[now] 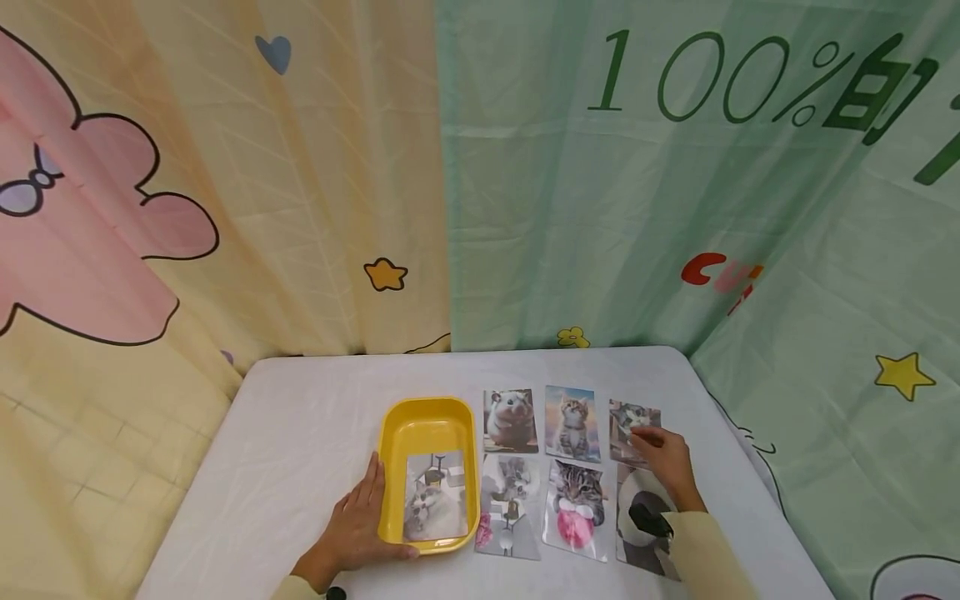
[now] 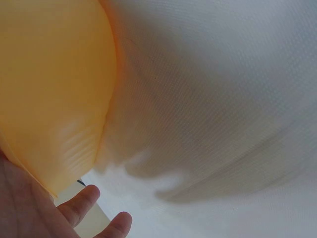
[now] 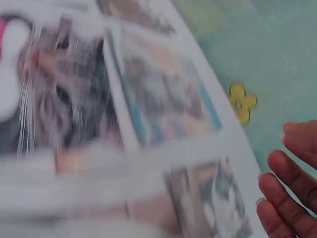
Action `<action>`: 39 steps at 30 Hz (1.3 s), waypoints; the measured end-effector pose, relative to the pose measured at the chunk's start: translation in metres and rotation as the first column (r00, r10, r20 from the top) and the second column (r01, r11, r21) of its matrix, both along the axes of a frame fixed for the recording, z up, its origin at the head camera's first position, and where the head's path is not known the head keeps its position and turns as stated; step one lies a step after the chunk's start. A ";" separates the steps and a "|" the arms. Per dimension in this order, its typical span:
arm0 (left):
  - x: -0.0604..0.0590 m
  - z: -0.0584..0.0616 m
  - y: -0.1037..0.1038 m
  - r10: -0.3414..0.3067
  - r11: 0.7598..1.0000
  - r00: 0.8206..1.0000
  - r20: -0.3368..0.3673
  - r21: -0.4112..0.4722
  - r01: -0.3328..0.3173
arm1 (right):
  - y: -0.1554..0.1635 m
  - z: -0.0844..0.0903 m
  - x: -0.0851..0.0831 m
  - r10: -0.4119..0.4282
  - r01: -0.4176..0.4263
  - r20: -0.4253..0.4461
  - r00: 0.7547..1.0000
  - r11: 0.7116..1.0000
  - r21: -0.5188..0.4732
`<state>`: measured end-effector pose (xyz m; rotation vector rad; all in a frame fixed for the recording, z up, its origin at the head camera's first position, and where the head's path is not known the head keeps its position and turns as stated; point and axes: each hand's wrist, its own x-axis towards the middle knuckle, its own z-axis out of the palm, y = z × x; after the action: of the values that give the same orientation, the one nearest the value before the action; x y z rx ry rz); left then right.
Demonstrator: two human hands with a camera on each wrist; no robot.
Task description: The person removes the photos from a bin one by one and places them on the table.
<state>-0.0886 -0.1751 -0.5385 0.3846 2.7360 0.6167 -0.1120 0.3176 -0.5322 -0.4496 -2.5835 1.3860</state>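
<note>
A yellow tray (image 1: 427, 421) sits on the white table (image 1: 300, 433) with one cat photo (image 1: 435, 496) lying in it. My left hand (image 1: 360, 525) rests flat against the tray's left side, thumb along its front rim; the left wrist view shows the tray wall (image 2: 54, 89) and my fingertips (image 2: 81, 198). Several animal photos lie in two rows right of the tray. My right hand (image 1: 663, 458) touches the far right photo (image 1: 630, 417) of the back row, fingers loosely bent. The right wrist view is blurred and shows photos (image 3: 163, 89) and my fingers (image 3: 287, 193).
A hamster photo (image 1: 510, 419) and a kitten photo (image 1: 572, 422) lie in the back row; a cat photo (image 1: 576, 507) and a panda photo (image 1: 641, 517) lie in front. Printed curtains hang behind and to both sides. The table's left part holds nothing.
</note>
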 end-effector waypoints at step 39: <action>0.003 0.000 0.000 0.001 1.000 1.000 -0.015 0.013 -0.001 | -0.261 0.017 -0.054 0.585 -0.609 -0.172 0.793 0.749 -0.263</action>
<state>-0.0855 -0.1755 -0.5390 0.3919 2.7475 0.6348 -0.1661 0.0562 -0.5150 0.4587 -2.5539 1.9629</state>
